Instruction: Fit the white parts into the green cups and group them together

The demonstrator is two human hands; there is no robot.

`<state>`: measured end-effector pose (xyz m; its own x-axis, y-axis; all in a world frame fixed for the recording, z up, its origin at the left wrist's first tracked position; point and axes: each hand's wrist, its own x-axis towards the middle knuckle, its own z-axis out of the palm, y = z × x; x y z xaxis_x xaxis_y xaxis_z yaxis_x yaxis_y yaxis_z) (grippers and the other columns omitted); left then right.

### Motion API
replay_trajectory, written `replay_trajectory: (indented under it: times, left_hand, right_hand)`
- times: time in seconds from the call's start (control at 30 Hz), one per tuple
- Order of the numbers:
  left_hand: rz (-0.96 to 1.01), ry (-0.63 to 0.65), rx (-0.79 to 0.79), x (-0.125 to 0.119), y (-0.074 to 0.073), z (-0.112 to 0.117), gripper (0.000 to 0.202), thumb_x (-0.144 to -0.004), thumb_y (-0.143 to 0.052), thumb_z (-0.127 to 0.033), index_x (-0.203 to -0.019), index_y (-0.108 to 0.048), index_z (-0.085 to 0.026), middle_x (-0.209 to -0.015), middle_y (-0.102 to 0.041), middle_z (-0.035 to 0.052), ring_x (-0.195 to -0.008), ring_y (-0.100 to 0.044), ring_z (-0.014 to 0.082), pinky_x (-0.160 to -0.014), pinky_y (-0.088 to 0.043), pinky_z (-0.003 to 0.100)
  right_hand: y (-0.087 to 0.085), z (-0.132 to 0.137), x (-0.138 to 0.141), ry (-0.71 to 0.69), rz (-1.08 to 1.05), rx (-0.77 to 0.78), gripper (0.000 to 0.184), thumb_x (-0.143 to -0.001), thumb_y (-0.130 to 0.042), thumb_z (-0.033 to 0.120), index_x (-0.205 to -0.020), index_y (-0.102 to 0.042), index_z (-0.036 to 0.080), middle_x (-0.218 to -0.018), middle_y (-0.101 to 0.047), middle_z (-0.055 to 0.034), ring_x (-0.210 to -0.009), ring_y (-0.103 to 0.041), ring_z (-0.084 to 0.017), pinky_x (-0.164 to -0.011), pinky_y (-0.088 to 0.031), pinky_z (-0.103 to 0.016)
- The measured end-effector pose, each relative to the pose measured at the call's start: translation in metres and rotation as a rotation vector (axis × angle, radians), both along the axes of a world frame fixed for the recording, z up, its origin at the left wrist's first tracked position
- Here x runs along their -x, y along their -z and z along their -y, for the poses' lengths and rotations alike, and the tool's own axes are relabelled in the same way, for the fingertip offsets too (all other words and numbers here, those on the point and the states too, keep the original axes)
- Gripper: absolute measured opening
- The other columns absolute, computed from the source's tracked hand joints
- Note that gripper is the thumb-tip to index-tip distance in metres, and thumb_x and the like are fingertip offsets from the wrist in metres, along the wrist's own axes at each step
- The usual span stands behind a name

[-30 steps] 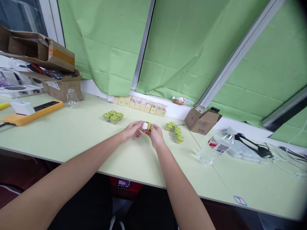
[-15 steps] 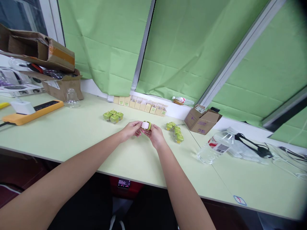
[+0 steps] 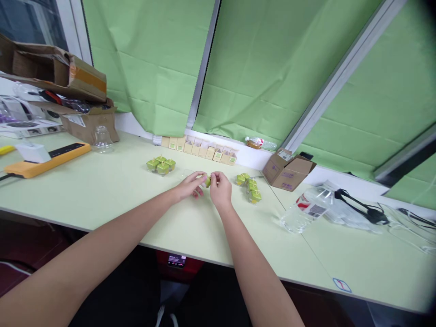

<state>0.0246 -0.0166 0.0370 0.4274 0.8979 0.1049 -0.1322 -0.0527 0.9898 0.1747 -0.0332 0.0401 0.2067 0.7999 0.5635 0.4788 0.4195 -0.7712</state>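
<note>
A small green lid point(image 3: 207, 182) is between my two hands above the middle of the table, mostly covered by fingers. My left hand point(image 3: 189, 185) grips it from the left between thumb and fingers. My right hand point(image 3: 220, 187) pinches its other side, fingers bent. Just left of my hands a faint clear piece point(image 3: 186, 173) lies on the table. Several small clear cups with green lids and yellowish loops point(image 3: 161, 164) stand close together further left. Right of my hands is another group of green-lidded cups point(image 3: 251, 185).
A row of small cardboard boxes point(image 3: 204, 149) lines the back of the table point(image 3: 112, 190). At right are an open carton point(image 3: 289, 170) and a large plastic bottle point(image 3: 303, 211) lying on its side. An orange power strip point(image 3: 57, 159) and a clear glass-like dome point(image 3: 102, 140) are at left.
The green lid has been turned, so its pale face no longer shows. My right hand has closed over its right side, with the fingers now pinched near the top.
</note>
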Motion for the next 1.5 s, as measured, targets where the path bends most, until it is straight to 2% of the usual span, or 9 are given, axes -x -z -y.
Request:
replay_trajectory:
  times: [0.33, 0.7, 0.97, 1.03, 1.13, 1.23, 1.3, 1.37, 1.5]
  left_hand:
    - [0.025, 0.048, -0.072, -0.002, 0.008, -0.005, 0.055, -0.075, -0.074, -0.054, -0.113, -0.059, -0.017, -0.087, -0.064, 0.0045, -0.064, -0.065, 0.0140, -0.056, -0.051, 0.026]
    - [0.057, 0.081, 0.106, -0.002, 0.003, 0.000, 0.054, -0.072, -0.078, -0.051, -0.107, -0.064, -0.012, -0.096, -0.072, 0.0124, -0.075, -0.071, 0.0194, -0.076, -0.054, 0.035]
    - [-0.056, -0.019, 0.105, -0.008, 0.007, -0.001, 0.068, -0.077, -0.075, -0.042, -0.133, -0.047, -0.017, -0.088, -0.073, 0.0092, -0.059, -0.068, 0.0195, -0.056, -0.050, 0.030]
    - [-0.070, -0.069, 0.046, -0.006, 0.007, -0.002, 0.068, -0.081, -0.070, -0.038, -0.139, -0.041, -0.018, -0.088, -0.073, 0.0080, -0.054, -0.064, 0.0166, -0.054, -0.048, 0.029]
    - [-0.169, -0.231, -0.265, 0.004, 0.003, -0.007, 0.049, -0.086, -0.061, -0.036, -0.131, -0.049, -0.020, -0.088, -0.070, 0.0065, -0.063, -0.062, 0.0159, -0.063, -0.050, 0.030]
    - [-0.342, -0.499, -0.642, 0.020, 0.001, -0.015, 0.039, -0.085, -0.060, -0.032, -0.123, -0.058, -0.023, -0.111, -0.066, 0.0095, -0.102, -0.060, 0.0237, -0.091, -0.047, 0.037]
    - [-0.457, -0.584, -0.739, 0.030, 0.006, -0.023, 0.043, -0.082, -0.062, -0.033, -0.124, -0.060, -0.023, -0.132, -0.055, 0.0110, -0.126, -0.046, 0.0299, -0.108, -0.036, 0.043]
    - [-0.565, -0.545, -0.710, 0.037, 0.014, -0.032, 0.045, -0.078, -0.066, -0.037, -0.120, -0.062, -0.021, -0.143, -0.045, 0.0119, -0.135, -0.036, 0.0343, -0.114, -0.028, 0.046]
    - [-0.651, -0.331, -0.644, 0.038, 0.030, -0.041, 0.034, -0.077, -0.067, -0.038, -0.105, -0.068, -0.020, -0.135, -0.052, 0.0127, -0.123, -0.049, 0.0315, -0.111, -0.034, 0.041]
  right_hand:
    - [0.002, -0.009, -0.004, -0.234, -0.088, 0.202, 0.019, -0.083, -0.059, 0.039, -0.081, -0.068, 0.021, -0.079, -0.069, -0.0003, -0.074, -0.062, -0.016, -0.072, -0.049, -0.027]
    - [0.004, 0.002, 0.001, -0.062, 0.186, -0.002, 0.017, -0.091, -0.050, 0.028, -0.093, -0.066, 0.024, -0.095, -0.068, -0.0052, -0.089, -0.060, -0.020, -0.089, -0.043, -0.033]
    - [0.010, -0.005, 0.002, -0.045, 0.269, 0.034, 0.019, -0.092, -0.048, 0.023, -0.103, -0.063, 0.024, -0.102, -0.068, -0.0081, -0.095, -0.059, -0.022, -0.089, -0.042, -0.034]
    - [0.010, -0.007, -0.003, -0.024, 0.186, 0.023, 0.017, -0.093, -0.049, 0.027, -0.100, -0.063, 0.023, -0.096, -0.068, -0.0062, -0.087, -0.060, -0.020, -0.084, -0.043, -0.032]
    - [0.009, -0.010, -0.009, 0.017, 0.084, -0.008, 0.016, -0.093, -0.049, 0.031, -0.095, -0.062, 0.022, -0.095, -0.069, -0.0052, -0.084, -0.060, -0.018, -0.081, -0.043, -0.030]
    - [0.009, -0.010, -0.011, 0.041, 0.080, 0.016, 0.020, -0.094, -0.045, 0.034, -0.095, -0.061, 0.022, -0.098, -0.069, -0.0056, -0.086, -0.060, -0.018, -0.080, -0.043, -0.029]
    - [0.009, -0.010, -0.011, 0.038, 0.078, 0.036, 0.022, -0.095, -0.044, 0.036, -0.096, -0.061, 0.022, -0.099, -0.069, -0.0056, -0.086, -0.061, -0.018, -0.079, -0.043, -0.029]
    - [0.009, -0.011, -0.010, 0.031, 0.066, 0.034, 0.023, -0.094, -0.044, 0.037, -0.096, -0.061, 0.022, -0.099, -0.069, -0.0054, -0.086, -0.061, -0.018, -0.080, -0.043, -0.029]
    - [0.008, -0.010, -0.009, 0.039, 0.061, 0.025, 0.023, -0.093, -0.045, 0.038, -0.094, -0.062, 0.022, -0.096, -0.069, -0.0055, -0.084, -0.060, -0.018, -0.079, -0.043, -0.029]
